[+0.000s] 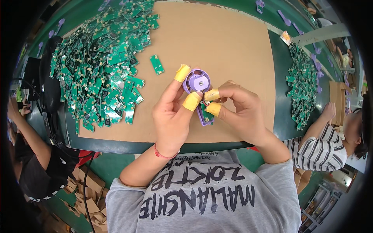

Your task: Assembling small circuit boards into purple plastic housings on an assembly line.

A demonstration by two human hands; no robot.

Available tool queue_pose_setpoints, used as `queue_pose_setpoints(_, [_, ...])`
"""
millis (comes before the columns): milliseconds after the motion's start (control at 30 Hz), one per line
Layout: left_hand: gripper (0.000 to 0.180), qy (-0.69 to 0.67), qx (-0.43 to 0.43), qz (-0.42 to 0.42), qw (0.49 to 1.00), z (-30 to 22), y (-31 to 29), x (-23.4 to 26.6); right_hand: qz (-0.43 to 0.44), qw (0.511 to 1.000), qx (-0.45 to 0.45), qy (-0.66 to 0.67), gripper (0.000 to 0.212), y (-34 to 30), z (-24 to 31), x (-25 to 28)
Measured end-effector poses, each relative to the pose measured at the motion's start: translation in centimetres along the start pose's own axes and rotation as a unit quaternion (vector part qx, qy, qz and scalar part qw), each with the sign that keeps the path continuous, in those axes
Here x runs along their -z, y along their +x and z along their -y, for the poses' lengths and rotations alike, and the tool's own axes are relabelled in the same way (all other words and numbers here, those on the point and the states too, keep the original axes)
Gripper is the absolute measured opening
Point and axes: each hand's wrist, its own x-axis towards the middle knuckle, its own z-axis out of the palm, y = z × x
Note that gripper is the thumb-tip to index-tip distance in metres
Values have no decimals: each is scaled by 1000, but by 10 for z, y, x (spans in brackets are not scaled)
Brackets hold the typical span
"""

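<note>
A purple plastic fan housing (197, 80) with a round, spoked head and a short handle is held over the brown board. My left hand (171, 106) is closed on its round head, thumb at the lower edge, a finger at the upper left. A green circuit board (207, 112) sits in the handle, which points toward me. At the neck, my right hand (241, 110) pinches thumb and forefinger around a thin reddish wire (207, 103), partly hidden by the fingertips. Yellow tape wraps fingertips of both hands. One loose circuit board (157, 64) lies beyond my left hand.
A large heap of green circuit boards (105, 73) covers the left of the brown board (221, 35). Another pile (302, 85) lies on the green table at right. Purple housings (285, 18) lie farther off. Other people sit at left and right; cardboard (88, 190) is stacked at lower left.
</note>
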Motion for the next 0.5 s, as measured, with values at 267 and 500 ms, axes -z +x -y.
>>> queue_pose_setpoints(267, [46,-1,10,-29,1000,-1,0,-1,-4,996,68,-55,28,3,-7,-3])
queue_pose_setpoints(500, [46,-20,50,-38,998,-6,2,-2,9,999,0,37,26,2,-7,-5])
